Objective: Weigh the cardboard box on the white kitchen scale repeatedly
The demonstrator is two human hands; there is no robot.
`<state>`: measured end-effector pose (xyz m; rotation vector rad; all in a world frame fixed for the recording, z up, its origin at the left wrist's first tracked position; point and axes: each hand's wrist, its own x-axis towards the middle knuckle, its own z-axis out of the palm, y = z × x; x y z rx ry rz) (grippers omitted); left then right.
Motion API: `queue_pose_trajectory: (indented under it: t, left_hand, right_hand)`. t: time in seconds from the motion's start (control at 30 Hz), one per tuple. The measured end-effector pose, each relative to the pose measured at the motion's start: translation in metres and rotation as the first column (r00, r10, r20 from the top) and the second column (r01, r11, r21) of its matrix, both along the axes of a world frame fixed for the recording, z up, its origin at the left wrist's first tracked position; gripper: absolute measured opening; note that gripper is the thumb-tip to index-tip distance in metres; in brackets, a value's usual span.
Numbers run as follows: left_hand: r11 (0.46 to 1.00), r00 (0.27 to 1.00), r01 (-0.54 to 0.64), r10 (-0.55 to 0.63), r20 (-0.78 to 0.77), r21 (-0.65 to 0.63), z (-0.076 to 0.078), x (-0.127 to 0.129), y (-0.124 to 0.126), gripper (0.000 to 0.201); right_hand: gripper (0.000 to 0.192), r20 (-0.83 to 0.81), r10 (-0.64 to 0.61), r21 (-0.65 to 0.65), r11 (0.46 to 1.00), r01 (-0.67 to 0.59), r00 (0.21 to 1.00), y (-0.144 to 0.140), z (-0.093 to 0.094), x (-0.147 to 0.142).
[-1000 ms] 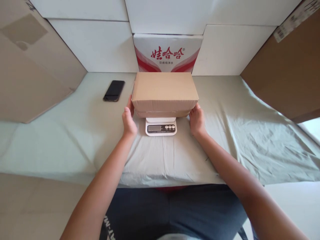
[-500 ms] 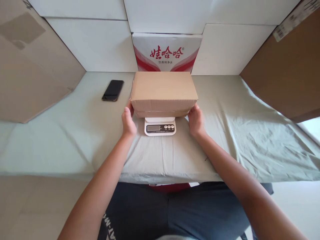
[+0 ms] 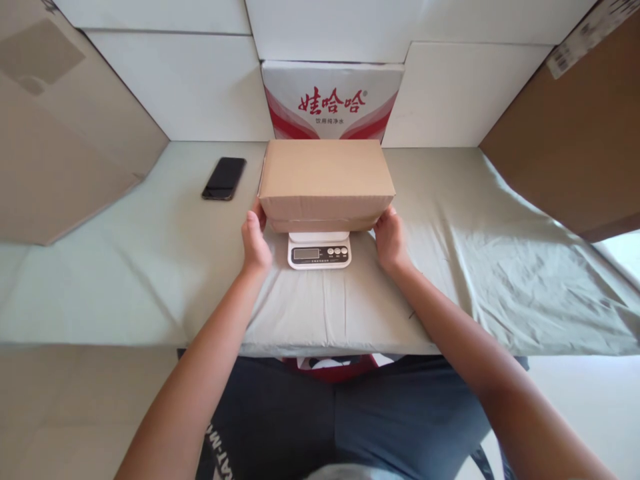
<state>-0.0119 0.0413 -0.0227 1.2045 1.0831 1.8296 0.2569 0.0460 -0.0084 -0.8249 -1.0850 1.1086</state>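
A: Where's the box?
B: Cardboard box (image 3: 327,168) sits between left hand (image 3: 256,241) and right hand (image 3: 391,239), above the white scale (image 3: 320,256) on the surface (image 3: 300,320). Long axis left-right, across both arms; neither hand clearly nearer.
A: Grip?
B: Both holding the box, one low at each end.
A: Hard to see?
B: Left fingers mostly behind the box, some right fingertips under it. Scale platform mostly covered, so can't tell if box weight's on it. Display (image 3: 306,254) unreadable.
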Motion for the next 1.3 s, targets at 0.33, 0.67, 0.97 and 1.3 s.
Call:
queue_pose_trajectory:
  t: [0.33,0.67,0.97,1.3]
  left_hand:
    - [1.0,1.0,-0.011,0.01,-0.012,-0.014,-0.001,0.001,0.002,0.089]
    - [1.0,0.999,0.006,-0.005,-0.033,0.012,-0.002,-0.001,0.0,0.087]
    - [0.998,0.999,0.041,-0.04,-0.035,0.037,-0.002,0.001,0.0,0.081]
    - [0.998,0.998,0.046,-0.045,-0.035,0.032,0.001,0.002,-0.003,0.082]
  right_hand:
    - [0.056,0.057,-0.025,-0.017,1.0,0.026,0.998,-0.001,0.003,0.0]
    - [0.054,0.062,-0.004,0.031,1.0,0.003,0.998,0.001,-0.002,0.0]
    - [0.052,0.096,-0.009,0.027,1.0,0.007,0.995,0.0,0.0,0.0]
    - [0.062,0.142,-0.029,0.018,0.999,0.026,0.989,-0.01,0.022,-0.002]
